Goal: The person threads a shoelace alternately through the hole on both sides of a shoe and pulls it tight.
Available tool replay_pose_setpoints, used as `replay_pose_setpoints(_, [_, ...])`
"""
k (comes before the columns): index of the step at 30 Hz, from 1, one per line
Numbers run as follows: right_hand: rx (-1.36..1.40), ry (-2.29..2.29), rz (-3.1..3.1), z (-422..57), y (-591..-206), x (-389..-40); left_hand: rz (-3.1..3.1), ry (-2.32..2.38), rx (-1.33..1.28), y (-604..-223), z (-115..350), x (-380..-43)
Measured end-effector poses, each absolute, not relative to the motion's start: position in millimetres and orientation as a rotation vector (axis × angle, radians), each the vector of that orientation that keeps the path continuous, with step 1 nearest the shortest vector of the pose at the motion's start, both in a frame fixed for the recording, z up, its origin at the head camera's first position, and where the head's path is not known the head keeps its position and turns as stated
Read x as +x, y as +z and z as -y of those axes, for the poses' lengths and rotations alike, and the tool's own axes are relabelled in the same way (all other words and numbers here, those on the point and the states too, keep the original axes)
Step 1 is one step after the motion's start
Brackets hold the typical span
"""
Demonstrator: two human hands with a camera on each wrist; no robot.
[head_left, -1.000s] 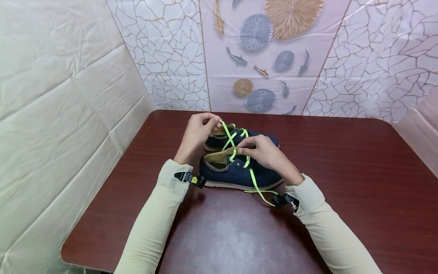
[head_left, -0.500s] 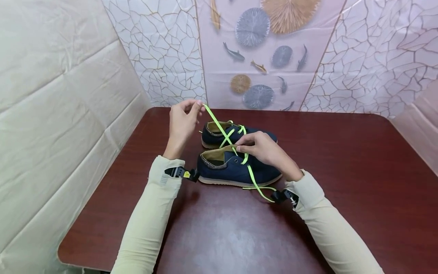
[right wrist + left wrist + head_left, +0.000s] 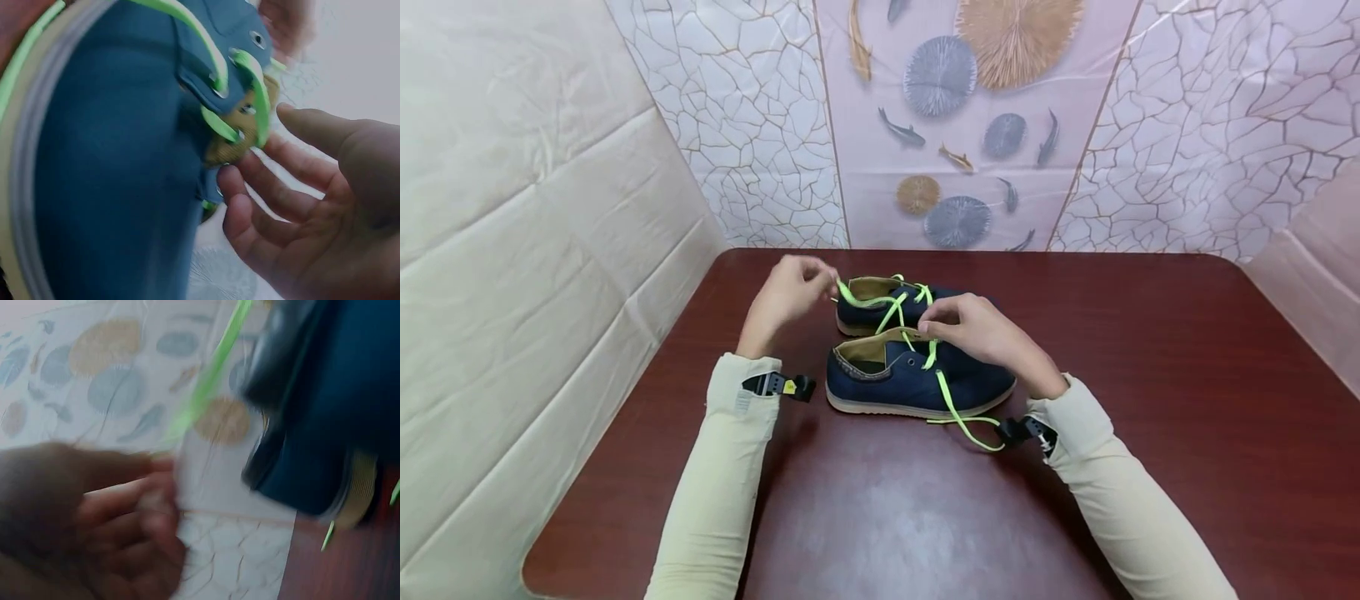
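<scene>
A navy blue shoe (image 3: 880, 390) with a tan lining sits on the table, its toe to the right. My left hand (image 3: 790, 293) pinches the end of a neon green shoelace (image 3: 861, 300) that runs slack from this shoe. In the left wrist view the lace and fingertips are blurred. My right hand (image 3: 981, 332) holds the shoe's far eyelet flap (image 3: 240, 125), with its fingers behind it and the thumb by its edge. Lace passes through several eyelets. The lace's other end (image 3: 977, 437) lies on the table in front.
Just behind stands a matching navy shoe (image 3: 852, 318) with green laces, partly hidden by the front shoe and my right hand. Both rest on a dark red-brown table (image 3: 1150, 350). A patterned sheet (image 3: 880, 192) hangs behind the table's back edge.
My left hand first drew the lace out to the upper left, pulling it taut. Now it is lower and the lace sags. The right hand stays at the flap.
</scene>
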State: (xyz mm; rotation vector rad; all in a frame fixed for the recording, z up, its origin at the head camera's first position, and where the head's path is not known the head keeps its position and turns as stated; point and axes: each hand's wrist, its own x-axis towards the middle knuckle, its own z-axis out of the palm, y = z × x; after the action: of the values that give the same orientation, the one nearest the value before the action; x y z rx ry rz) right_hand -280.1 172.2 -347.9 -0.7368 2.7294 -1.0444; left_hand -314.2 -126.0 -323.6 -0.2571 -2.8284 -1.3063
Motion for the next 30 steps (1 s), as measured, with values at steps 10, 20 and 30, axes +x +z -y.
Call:
replay_pose_setpoints(10, [-0.672, -0.899, -2.737, -183, -333, -275, 3.468, -0.586, -0.451, -336, 133, -309])
replay_pose_setpoints(20, [-0.814, -0.997, -2.758, -178, -337, -258, 3.700, -0.634, -0.398, -372, 117, -323])
replay_pose_setpoints(30, [-1.083, -0.490, -2.839, -167, -337, -201, 3.686, -0.659, -0.521, -375, 111, -321])
